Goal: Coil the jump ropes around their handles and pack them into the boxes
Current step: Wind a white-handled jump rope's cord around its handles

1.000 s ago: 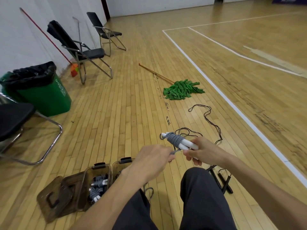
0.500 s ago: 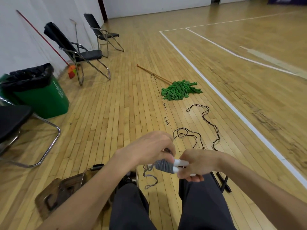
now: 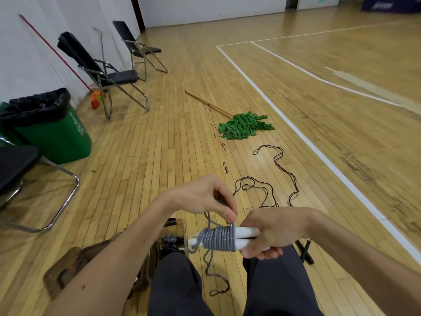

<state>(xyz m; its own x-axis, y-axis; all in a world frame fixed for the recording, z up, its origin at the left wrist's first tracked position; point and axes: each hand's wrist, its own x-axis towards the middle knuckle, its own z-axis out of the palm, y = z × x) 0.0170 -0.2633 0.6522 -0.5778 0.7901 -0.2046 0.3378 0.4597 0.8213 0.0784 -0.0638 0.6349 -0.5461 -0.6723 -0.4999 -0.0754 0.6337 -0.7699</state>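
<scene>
Another turn wound: left grip (image 3: 198, 197) pinches grey rope (image 3: 218, 241), right grip (image 3: 272, 231) clamps white handles (image 3: 246, 232).

Both curled: left hand (image 3: 200, 198), right hand (image 3: 271, 232)

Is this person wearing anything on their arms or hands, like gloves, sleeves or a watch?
No. The left hand and right hand are bare, with no gloves, rings or watch showing. The left forearm and right forearm are bare too, no sleeve in view. Dark grey trousers cover the legs.
</scene>
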